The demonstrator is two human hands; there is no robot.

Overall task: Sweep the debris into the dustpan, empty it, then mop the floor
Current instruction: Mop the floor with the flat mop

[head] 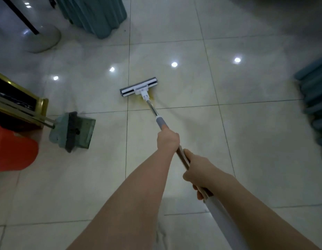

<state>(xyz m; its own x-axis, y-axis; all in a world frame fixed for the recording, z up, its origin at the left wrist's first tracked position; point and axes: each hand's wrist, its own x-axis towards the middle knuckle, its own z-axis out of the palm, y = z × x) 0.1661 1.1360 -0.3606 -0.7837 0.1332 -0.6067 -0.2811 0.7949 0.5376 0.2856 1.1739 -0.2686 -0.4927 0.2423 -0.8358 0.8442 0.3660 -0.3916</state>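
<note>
We start at the left hand (168, 139), just below the middle of the frame: its fingers are curled round the pole (153, 109) at the grey sleeve. The right hand (200, 174) sits lower and to the right, wrapped round the same pole where the metal meets the white upper part. Both arms reach in from the bottom edge.

Up the pole, the mop (139, 86) lies flat on the floor (228, 141) at centre frame, its head across a tile joint. A yellowish stain (150, 99) shows on the tile just behind the head, under the neck. The dustpan (90, 127) stands at centre left with the brush (72, 131) resting in it, so we judge the sweeping done and the mopping in hand.

What could go wrong: a pass that pushes the stain outward would smear it over clean tile and not lift it. The tiles are glossy (they mirror the ceiling lights), and we think a wet patch there would be easy to slip on. A wide stroke to the left could knock the dustpan over.

Round about: a red bin (14, 152) and a gold-edged stand (19, 109) crowd the left edge. A pale round base (45, 38) sits at upper left. Teal cloth (99, 15) hangs to the floor at top centre, and more of it (313, 98), blurred, closes off the right edge. Both would soak up water if the mop ran into them.
</note>
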